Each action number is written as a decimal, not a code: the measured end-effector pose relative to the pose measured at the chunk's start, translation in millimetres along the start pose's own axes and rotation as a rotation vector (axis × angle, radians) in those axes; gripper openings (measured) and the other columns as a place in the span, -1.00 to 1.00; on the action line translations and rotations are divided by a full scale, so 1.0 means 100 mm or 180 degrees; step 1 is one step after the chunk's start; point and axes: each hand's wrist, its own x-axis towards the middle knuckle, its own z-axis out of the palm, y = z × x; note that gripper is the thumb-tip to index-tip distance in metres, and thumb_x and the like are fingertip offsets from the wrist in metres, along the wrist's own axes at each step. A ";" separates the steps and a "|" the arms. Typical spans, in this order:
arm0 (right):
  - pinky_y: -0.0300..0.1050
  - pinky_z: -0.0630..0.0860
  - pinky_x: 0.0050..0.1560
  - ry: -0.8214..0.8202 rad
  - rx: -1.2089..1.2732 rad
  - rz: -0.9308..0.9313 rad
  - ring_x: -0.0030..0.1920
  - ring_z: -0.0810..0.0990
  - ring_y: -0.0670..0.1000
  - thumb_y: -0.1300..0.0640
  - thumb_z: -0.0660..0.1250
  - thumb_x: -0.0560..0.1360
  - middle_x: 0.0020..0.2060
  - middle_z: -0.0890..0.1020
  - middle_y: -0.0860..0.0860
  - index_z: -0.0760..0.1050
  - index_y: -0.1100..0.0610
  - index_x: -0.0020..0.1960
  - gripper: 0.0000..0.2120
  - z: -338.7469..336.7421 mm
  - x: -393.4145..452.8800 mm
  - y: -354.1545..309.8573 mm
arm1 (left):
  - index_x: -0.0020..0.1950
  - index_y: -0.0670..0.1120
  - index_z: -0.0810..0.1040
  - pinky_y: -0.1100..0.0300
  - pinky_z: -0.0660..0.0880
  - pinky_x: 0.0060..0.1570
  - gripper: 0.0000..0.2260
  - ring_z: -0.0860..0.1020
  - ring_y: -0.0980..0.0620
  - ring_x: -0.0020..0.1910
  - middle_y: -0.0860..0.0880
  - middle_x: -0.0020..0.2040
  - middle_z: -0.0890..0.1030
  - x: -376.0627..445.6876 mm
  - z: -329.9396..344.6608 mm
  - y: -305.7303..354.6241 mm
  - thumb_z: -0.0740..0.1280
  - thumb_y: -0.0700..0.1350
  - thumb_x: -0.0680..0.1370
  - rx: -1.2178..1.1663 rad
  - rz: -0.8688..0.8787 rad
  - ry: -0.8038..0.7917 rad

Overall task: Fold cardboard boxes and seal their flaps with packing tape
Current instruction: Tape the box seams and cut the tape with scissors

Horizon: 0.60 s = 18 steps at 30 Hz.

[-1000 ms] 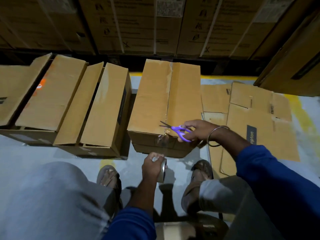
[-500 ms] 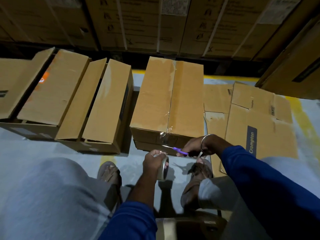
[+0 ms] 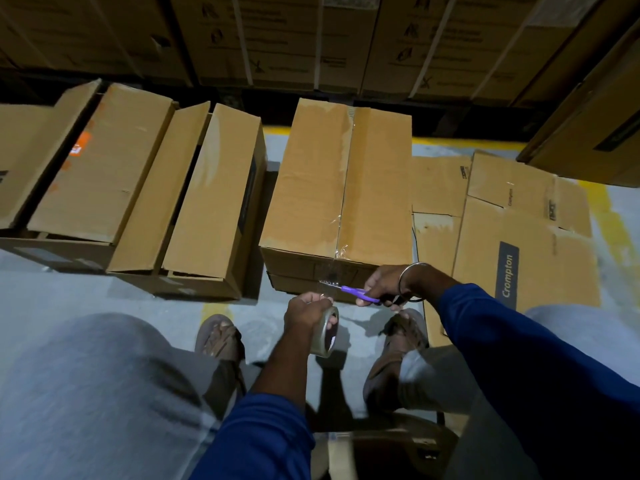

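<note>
A closed cardboard box [image 3: 311, 188] stands on the floor in front of me, with clear tape running down its centre seam and over its near face. My left hand [image 3: 304, 311] grips a roll of packing tape [image 3: 325, 336] just below the box's near edge. A clear strip stretches from the roll up to the box. My right hand [image 3: 384, 284] holds purple-handled scissors [image 3: 358, 294], their blades at the stretched strip between the roll and the box.
Two boxes with loose top flaps [image 3: 211, 202] [image 3: 97, 168] lie to the left. Flattened cardboard sheets [image 3: 526, 230] lie on the floor to the right. Stacked cartons [image 3: 277, 39] form a wall behind. My feet in sandals [image 3: 220, 337] rest below the box.
My right hand brought the scissors down from the box's top edge to the tape strip at its near face. The camera view shifted slightly closer.
</note>
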 end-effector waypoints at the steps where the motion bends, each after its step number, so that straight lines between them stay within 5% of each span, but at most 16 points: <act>1: -0.24 0.41 -0.49 0.0016 -0.0002 -0.0009 -0.51 0.44 -0.05 0.01 0.55 0.48 -0.44 0.52 0.03 0.60 0.16 -0.09 -0.76 0.00 0.01 0.00 | -0.10 -0.20 0.61 0.25 0.46 -0.47 -0.92 0.50 -0.03 -0.58 -0.24 -0.38 0.62 0.02 -0.01 -0.01 0.44 -0.23 0.58 0.0071 -0.0004 0.0014; 7: -0.18 0.43 -0.38 0.0045 -0.0521 0.0207 -0.39 0.42 -0.01 -0.12 0.62 0.36 -0.30 0.51 0.05 0.58 0.17 -0.10 -0.60 0.09 0.21 0.02 | -0.11 -0.13 0.67 0.12 0.64 -0.15 -0.92 0.66 -0.04 -0.39 -0.14 -0.32 0.71 0.02 -0.06 -0.14 0.49 -0.13 0.54 0.0943 -0.0204 0.0047; 11: -0.13 0.48 -0.24 0.0071 -0.1158 0.0451 -0.30 0.51 0.04 -0.16 0.60 0.38 -0.17 0.62 0.10 0.61 0.22 0.00 -0.53 0.12 0.22 0.05 | 0.07 -0.12 0.70 0.17 0.58 -0.15 -0.81 0.64 0.00 -0.16 -0.12 -0.03 0.71 0.05 -0.26 -0.19 0.51 -0.07 0.51 0.2203 -0.0224 -0.0140; 14: -0.08 0.53 -0.17 -0.0161 -0.1382 0.0499 -0.29 0.58 0.07 -0.14 0.60 0.40 -0.10 0.63 0.18 0.52 0.14 -0.03 -0.57 0.11 0.05 0.04 | 0.12 -0.14 0.72 0.11 0.60 0.10 -0.75 0.66 -0.04 0.05 -0.11 0.10 0.70 0.04 -0.52 0.08 0.49 -0.01 0.55 0.3156 -0.0181 -0.0529; 18: -0.17 0.56 -0.34 -0.0090 -0.1136 -0.0211 -0.29 0.65 0.09 -0.04 0.55 0.49 -0.14 0.64 0.15 0.54 0.15 0.06 -0.67 0.08 -0.41 -0.14 | 0.16 -0.18 0.64 0.09 0.59 0.01 -0.81 0.62 -0.04 -0.10 -0.16 0.03 0.65 -0.12 -0.89 0.87 0.36 -0.09 0.66 0.3343 0.0071 -0.0780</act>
